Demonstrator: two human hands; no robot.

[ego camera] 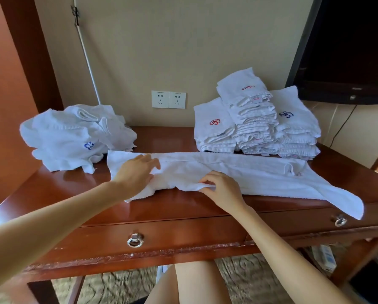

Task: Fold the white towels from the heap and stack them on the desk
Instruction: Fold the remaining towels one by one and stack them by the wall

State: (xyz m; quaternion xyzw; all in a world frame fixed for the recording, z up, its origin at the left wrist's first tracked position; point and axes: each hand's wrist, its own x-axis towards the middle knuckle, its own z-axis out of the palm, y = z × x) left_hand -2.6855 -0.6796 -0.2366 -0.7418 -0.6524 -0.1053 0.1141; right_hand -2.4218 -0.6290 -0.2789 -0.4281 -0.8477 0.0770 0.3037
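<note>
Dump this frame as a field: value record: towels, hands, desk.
spread towel: lies lengthwise on the desk, right corner hanging over the front edge
left hand: fingers straight, resting on spread towel's left part
right hand: pinches spread towel's near edge
heap: unfolded, desk rear left
folded stacks: three side by side, desk rear right
wall sockets: on wall behind desk

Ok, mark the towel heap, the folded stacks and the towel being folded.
towel heap (69,137), head view, on the crumpled middle of the pile
folded stacks (256,119), head view, on the layered front of the tallest stack
towel being folded (249,174), head view, on its flat middle part
</note>
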